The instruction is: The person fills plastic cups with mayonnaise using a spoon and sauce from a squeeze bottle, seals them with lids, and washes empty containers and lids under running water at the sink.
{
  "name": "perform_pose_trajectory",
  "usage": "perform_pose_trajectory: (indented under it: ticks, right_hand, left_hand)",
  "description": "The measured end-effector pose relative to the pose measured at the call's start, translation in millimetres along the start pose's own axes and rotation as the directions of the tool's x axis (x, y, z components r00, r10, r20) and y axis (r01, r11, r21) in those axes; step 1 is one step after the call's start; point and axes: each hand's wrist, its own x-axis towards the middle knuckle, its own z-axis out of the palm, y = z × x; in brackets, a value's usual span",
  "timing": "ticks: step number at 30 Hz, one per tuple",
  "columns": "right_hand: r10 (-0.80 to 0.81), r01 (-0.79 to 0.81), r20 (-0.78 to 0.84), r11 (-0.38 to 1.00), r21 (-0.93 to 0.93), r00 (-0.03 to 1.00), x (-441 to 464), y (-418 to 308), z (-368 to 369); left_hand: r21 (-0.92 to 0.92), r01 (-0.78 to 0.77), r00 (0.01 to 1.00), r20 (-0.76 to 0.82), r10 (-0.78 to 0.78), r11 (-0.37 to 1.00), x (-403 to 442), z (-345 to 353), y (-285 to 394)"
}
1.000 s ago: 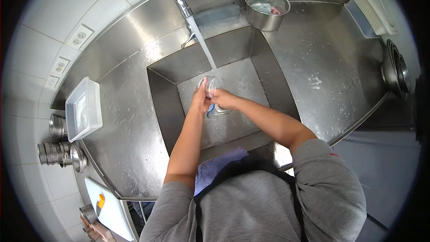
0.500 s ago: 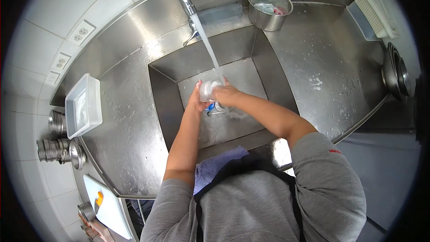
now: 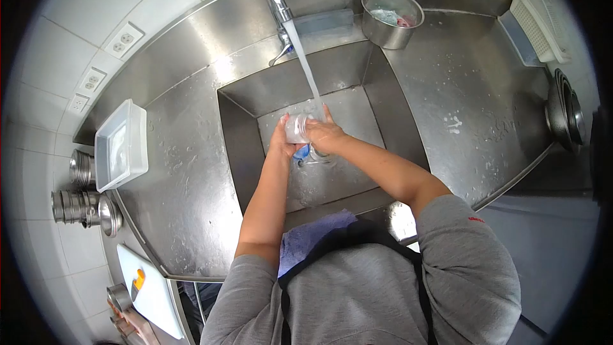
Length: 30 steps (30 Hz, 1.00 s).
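A clear jar (image 3: 296, 129) lies sideways over the sink basin (image 3: 348, 179), its ridged rim facing right. My left hand (image 3: 281, 135) is wrapped around its bottom end. At the rim end, my right hand (image 3: 325, 135) grips the jar, one finger pointing up; whether some of its fingers reach inside is hidden. Running water (image 3: 305, 61) falls from the faucet (image 3: 276, 3) just beside my right hand. Below the hands, a blue item (image 3: 301, 152) and a clear glass-like piece (image 3: 319, 155) show in part on the basin floor.
A steel pot (image 3: 391, 25) with soapy contents stands behind the basin. On the left counter sits a white plastic tub (image 3: 137, 147); steel containers (image 3: 73, 207) and a cutting board (image 3: 150, 291) with an orange-handled tool are beyond. Bowls (image 3: 560, 112) and a white basket (image 3: 539, 25) line the right.
The view has shifted slightly. My right hand has turned at the jar's rim, and more of the clear piece shows beneath. Both hands stay on the jar.
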Motion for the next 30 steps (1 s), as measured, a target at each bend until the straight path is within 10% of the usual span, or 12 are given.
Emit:
perform_pose_trajectory:
  ticks: [2, 3, 4, 7, 11, 15, 19, 22, 26, 27, 29, 30]
  right_hand:
    - [-0.031, 0.033, -0.141, 0.999, 0.018, 0.99, 2.1, -2.4, -0.6]
    - [0.252, -0.184, -0.005, 0.719, 0.67, 0.968, 7.5, -10.7, -10.7]
    - [0.366, -0.314, 0.277, 0.046, 0.948, 0.889, 13.0, -16.4, -17.2]
    - [0.479, -0.144, 0.126, 0.002, 0.99, 0.869, 12.9, -34.6, -21.8]
    - [0.39, -0.338, 0.094, 0.624, 0.705, 0.916, 14.6, -13.1, -41.5]
    - [0.638, -0.243, 0.223, -0.058, 0.968, 0.737, 36.4, -8.1, -54.9]
    - [0.494, -0.203, 0.069, 0.225, 0.953, 0.867, 28.5, -16.3, -42.8]
    - [0.262, -0.121, -0.037, 0.561, 0.819, 0.964, 5.8, -12.9, -49.5]
    - [0.375, -0.221, 0.021, 0.499, 0.838, 0.927, 15.5, 1.4, -67.0]
    - [0.383, -0.225, 0.022, 0.495, 0.839, 0.923, 19.1, 1.9, -72.1]
    - [0.43, -0.402, 0.373, -0.025, 0.915, 0.822, 22.6, 1.3, -81.4]
    - [0.395, -0.384, 0.329, 0.067, 0.921, 0.858, 21.9, 2.7, -78.5]
  left_hand:
    - [-0.107, -0.14, 0.99, 0.007, 0.142, 0.984, 17.4, -8.7, -2.9]
    - [-0.112, -0.136, 0.99, 0.006, 0.138, 0.984, 14.5, -7.1, -6.1]
    - [-0.115, -0.235, 0.972, -0.049, 0.231, 0.965, 8.8, -1.9, -7.1]
    - [-0.143, -0.334, 0.942, -0.094, 0.324, 0.932, -0.1, 11.8, 0.1]
    - [-0.064, -0.245, 0.959, -0.165, 0.232, 0.967, -8.0, 17.5, 8.8]
    - [0.177, -0.369, 0.929, 0.1, 0.356, 0.912, -34.5, 29.8, 12.7]
    - [0.328, -0.513, 0.851, 0.079, 0.519, 0.793, -42.7, 25.7, 28.3]
    - [0.32, -0.219, 0.976, 0.066, 0.209, 0.922, -42.4, 20.0, 38.4]
    - [0.189, -0.198, 0.971, 0.171, 0.166, 0.962, -48.3, 27.7, 23.2]
    - [0.311, -0.434, 0.898, 0.218, 0.381, 0.845, -49.0, 28.8, 14.7]
    - [0.409, -0.631, 0.775, 0.294, 0.56, 0.659, -48.5, 28.8, 9.4]
    - [0.418, -0.589, 0.808, 0.279, 0.519, 0.692, -48.7, 26.9, 13.1]
